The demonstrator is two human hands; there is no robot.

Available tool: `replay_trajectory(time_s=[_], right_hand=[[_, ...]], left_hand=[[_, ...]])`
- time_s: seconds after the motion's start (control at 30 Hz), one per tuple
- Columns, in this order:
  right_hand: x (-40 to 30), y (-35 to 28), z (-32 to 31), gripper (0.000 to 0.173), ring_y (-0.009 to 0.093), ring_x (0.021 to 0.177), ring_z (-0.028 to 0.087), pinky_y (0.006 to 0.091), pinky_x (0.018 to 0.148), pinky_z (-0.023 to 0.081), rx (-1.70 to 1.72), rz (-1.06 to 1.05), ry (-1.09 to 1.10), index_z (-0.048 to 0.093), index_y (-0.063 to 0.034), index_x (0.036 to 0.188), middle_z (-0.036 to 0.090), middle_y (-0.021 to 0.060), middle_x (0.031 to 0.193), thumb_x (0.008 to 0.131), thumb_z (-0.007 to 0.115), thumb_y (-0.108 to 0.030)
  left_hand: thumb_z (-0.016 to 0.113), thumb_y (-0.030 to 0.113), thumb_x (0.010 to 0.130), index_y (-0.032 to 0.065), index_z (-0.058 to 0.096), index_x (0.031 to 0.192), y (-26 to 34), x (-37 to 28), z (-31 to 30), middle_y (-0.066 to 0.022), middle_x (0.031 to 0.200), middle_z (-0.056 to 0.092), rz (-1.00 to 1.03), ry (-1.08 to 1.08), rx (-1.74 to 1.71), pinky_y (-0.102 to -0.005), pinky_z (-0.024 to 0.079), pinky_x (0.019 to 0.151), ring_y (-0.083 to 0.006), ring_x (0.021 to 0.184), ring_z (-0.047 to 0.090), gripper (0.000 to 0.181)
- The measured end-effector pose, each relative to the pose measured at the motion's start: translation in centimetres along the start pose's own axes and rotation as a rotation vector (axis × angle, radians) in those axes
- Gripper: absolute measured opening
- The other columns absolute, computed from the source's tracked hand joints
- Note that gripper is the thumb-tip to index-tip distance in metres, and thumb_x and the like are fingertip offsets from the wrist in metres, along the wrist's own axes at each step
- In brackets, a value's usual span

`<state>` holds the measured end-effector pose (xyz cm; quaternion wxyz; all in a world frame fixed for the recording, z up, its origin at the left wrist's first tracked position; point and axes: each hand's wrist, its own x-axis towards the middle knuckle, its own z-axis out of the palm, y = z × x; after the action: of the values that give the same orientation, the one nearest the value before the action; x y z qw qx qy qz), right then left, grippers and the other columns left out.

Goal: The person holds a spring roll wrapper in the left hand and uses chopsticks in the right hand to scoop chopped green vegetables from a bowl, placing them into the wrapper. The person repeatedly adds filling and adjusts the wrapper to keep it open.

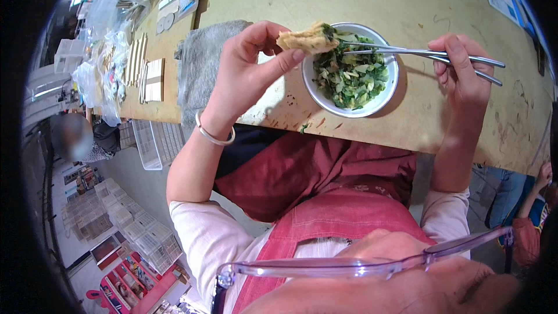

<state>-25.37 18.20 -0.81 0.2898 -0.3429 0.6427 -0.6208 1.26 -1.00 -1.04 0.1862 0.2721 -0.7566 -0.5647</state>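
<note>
My left hand (253, 61) pinches a torn piece of flatbread (307, 40) between thumb and fingers, over the left rim of a white bowl (308, 79). Chopped leafy greens (353, 78) lie in the bowl, and some dark green clings to the bread's right end. A pair of metal chopsticks (414, 52) is held in my right hand (463, 63), to the right of the bowl. Their tips reach over the greens, close to the bread; whether they touch it I cannot tell.
A grey towel (202, 65) drapes over the table's near edge at left. Beyond it are wooden strips (136, 59) and clear plastic bags (98, 52). Food bits (304, 128) dot the table edge (375, 137). Plastic crates (139, 235) stand on the floor; other people are at both sides.
</note>
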Motion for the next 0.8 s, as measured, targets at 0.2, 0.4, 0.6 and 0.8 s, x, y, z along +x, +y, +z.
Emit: replay_trajectory(time_s=[0.2,0.4,0.6,0.8], right_hand=[[-0.2,-0.3,-1.0,0.032,0.002,0.058,0.049,0.0180,0.050,0.033,-0.031,-0.019,-0.007,0.072,-0.0010,0.085,0.058,-0.0018,0.064,0.096,0.063,-0.030],[-0.1,0.3,-0.9,0.028,0.002,0.056,0.049,0.0184,0.049,0.033,-0.053,0.004,-0.060,0.072,-0.0013,0.085,0.058,-0.0020,0.062,0.095,0.064,-0.026],[0.1,0.6,-1.1,0.027,0.002,0.053,0.048,0.0181,0.047,0.033,-0.079,-0.017,-0.088,0.072,-0.0016,0.085,0.058,-0.0026,0.061,0.096,0.064,-0.025],[0.5,1.0,-1.7,0.028,0.001,0.053,0.047,0.0176,0.047,0.032,-0.034,-0.036,-0.077,0.072,-0.0015,0.085,0.058,-0.0029,0.061,0.097,0.063,-0.026]], left_hand=[[0.072,0.005,0.090,-0.0016,0.065,0.108,-0.6,0.8,0.3,-0.0052,0.103,0.071,-0.109,-0.025,-0.153,-0.0253,0.052,0.089,-0.0104,0.096,0.066,0.020],[0.072,0.004,0.090,-0.0012,0.065,0.108,-0.9,0.9,0.1,-0.0060,0.102,0.071,-0.088,-0.038,-0.242,-0.0261,0.052,0.090,-0.0111,0.096,0.066,0.019],[0.072,0.004,0.090,-0.0014,0.065,0.108,-1.0,0.8,0.0,-0.0058,0.103,0.071,-0.096,-0.036,-0.230,-0.0267,0.052,0.091,-0.0118,0.096,0.066,0.019],[0.072,0.004,0.090,-0.0004,0.065,0.109,-1.0,0.8,-0.1,-0.0055,0.104,0.071,-0.088,-0.054,-0.229,-0.0268,0.052,0.091,-0.0119,0.097,0.066,0.020]])
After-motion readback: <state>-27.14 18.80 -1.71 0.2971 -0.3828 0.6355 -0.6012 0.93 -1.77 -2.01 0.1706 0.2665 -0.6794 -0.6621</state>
